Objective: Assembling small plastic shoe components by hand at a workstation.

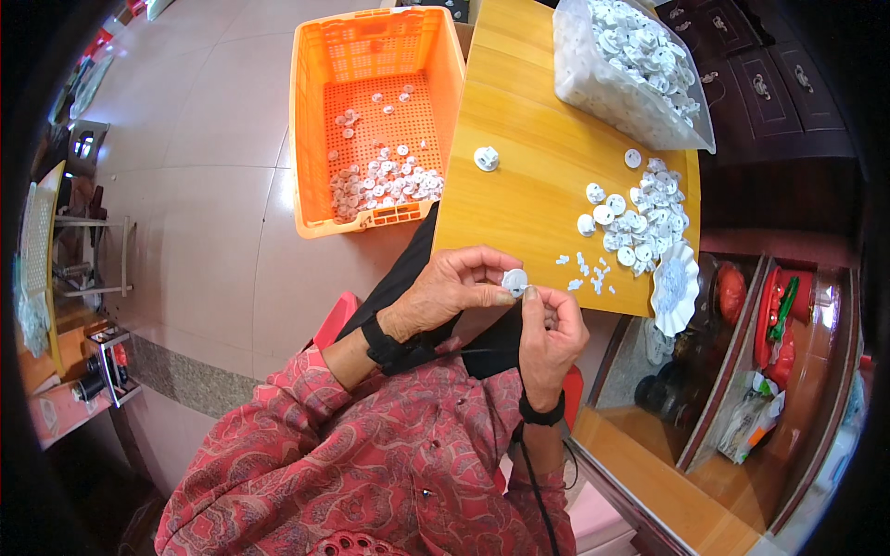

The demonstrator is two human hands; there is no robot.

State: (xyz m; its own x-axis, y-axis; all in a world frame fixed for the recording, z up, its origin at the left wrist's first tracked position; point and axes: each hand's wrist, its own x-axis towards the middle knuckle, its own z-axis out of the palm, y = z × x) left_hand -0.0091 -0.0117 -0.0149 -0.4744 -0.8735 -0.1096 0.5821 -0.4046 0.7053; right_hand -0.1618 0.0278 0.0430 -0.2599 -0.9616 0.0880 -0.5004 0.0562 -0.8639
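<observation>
My left hand (450,285) pinches a round white plastic part (514,279) between thumb and fingers, just off the near edge of the table. Close against that part, my right hand (551,338) has thumb and forefinger pressed together; whatever sits between them is too small to make out. Several small white plastic pieces (596,273) lie on the tabletop beyond my right hand. Behind them is a loose pile of round white plastic parts (654,218). A single white part (486,158) rests apart, farther left on the wood.
An orange crate (304,139) with scattered white parts stands left of the yellow wooden table (519,102). On the table's far right is a translucent bin (593,88) heaped with white parts. A scalloped white dish (675,301) sits at its right edge, above open wooden compartments (640,445).
</observation>
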